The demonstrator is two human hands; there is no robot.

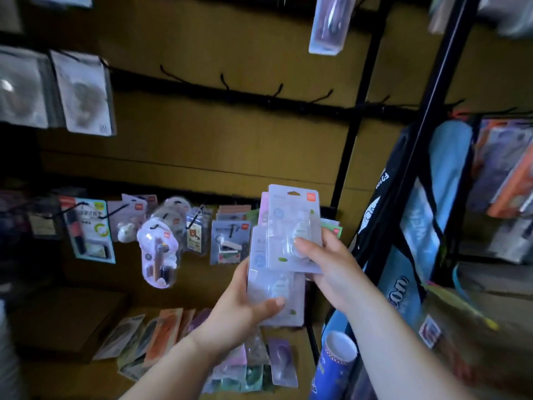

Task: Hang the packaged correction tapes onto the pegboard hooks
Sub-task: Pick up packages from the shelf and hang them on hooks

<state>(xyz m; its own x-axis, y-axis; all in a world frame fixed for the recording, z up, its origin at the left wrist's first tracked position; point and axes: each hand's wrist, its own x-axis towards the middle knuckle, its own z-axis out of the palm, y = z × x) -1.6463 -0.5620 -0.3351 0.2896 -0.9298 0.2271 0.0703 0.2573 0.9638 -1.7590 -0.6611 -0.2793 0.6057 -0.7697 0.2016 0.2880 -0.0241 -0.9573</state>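
**Brown board backing two hands holding correction tapes**

Brown board (219, 145) is filling the background, and a black rail (245, 98) is running across it, carrying five bare hooks (223, 80) that are showing plainly; any further right are blurring away. Two packaged correction tapes are being held in front of the lower row, overlapping and touching. The right hand (326, 264) is angling in from the lower right, pinching the upper packet (291, 215), with its thumb lying on the clear blister and its fingers curling behind the card. The left hand (245, 307) is angling up from below, gripping the lower packet (277, 284), with its thumb pressing across the front near the bottom and its fingers wrapping the left edge. Whether more cards are stacking behind these two cannot be told. Neither packet is touching a hook. To the left, hanging goods (158, 249) are dangling on the lower row, and flat packets (161, 333) are lying on the surface beneath the wrists.
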